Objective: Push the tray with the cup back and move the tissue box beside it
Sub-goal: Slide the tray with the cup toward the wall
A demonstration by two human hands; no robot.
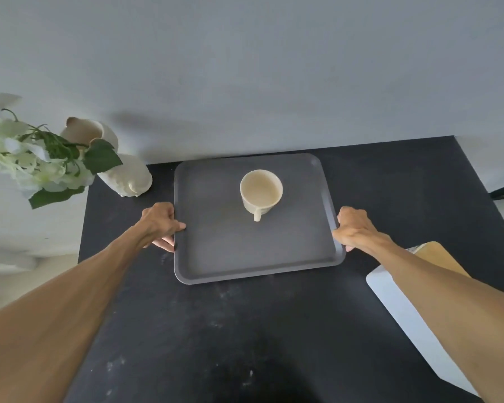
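Observation:
A dark grey rectangular tray (216, 257) lies on the black table, its far edge close to the wall. A cream cup (261, 191) stands upright on the tray's far half, handle pointing toward me. My left hand (160, 223) grips the tray's left rim, thumb on top and fingers underneath. My right hand (355, 228) holds the right rim the same way. The tissue box (402, 312), white with a wooden lid, sits at the right near edge, partly hidden behind my right forearm.
A cream vase (120, 164) with white flowers and green leaves (41, 158) stands at the table's far left corner, just left of the tray. The black table (245, 330) ends at the grey wall behind.

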